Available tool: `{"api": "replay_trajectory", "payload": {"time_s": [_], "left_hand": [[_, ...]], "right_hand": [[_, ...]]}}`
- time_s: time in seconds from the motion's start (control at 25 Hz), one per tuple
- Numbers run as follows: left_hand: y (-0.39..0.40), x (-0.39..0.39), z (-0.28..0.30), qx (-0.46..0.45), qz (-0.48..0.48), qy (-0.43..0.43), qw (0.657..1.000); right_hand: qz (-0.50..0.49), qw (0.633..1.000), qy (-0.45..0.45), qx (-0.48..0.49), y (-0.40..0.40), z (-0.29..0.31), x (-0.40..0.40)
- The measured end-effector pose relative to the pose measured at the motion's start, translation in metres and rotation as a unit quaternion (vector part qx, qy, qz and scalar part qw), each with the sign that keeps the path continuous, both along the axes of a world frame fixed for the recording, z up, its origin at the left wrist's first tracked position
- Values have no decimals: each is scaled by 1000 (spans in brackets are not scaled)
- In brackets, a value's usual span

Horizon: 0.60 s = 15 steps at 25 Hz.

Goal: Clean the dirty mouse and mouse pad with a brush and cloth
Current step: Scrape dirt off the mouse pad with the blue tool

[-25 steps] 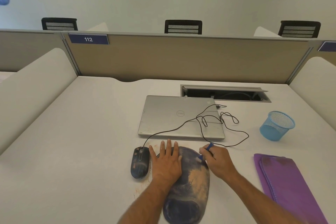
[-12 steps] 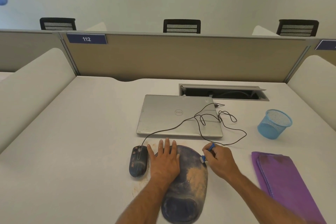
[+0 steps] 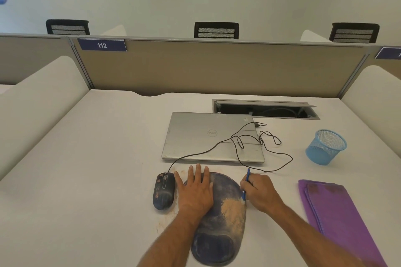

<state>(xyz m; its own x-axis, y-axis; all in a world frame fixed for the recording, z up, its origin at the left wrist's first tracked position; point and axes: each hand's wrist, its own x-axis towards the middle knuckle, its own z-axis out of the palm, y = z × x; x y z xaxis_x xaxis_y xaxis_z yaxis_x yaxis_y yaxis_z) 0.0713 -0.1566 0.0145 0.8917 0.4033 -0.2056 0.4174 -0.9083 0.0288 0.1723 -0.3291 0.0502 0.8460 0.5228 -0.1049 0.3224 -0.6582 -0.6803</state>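
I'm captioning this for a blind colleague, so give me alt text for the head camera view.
A person's left hand presses flat on a dusty blue mouse pad while the right hand grips a blue brush at the pad's right edge. A dirty mouse lies left of the pad, a closed silver laptop behind, and a folded purple cloth to the right.

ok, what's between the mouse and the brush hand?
Head view: the left hand flat on the mouse pad, lying between mouse and right hand holding the brush.

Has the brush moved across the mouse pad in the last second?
Yes. The brush in the right hand has swept from the mouse pad's far-right part outward and nearer, to its right edge.
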Motion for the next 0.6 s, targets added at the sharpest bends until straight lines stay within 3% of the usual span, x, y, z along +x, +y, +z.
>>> {"api": "replay_trajectory", "payload": {"time_s": [0.36,0.52,0.6], "left_hand": [[0,0,1,-3,0,0,1000],[0,0,1,-5,1,-1,1000],[0,0,0,-5,2,-2,1000]], "right_hand": [[-27,1000,-5,12,8,6,1],[0,999,13,-32,12,7,-1],[-21,1000,0,1,12,6,0]]}}
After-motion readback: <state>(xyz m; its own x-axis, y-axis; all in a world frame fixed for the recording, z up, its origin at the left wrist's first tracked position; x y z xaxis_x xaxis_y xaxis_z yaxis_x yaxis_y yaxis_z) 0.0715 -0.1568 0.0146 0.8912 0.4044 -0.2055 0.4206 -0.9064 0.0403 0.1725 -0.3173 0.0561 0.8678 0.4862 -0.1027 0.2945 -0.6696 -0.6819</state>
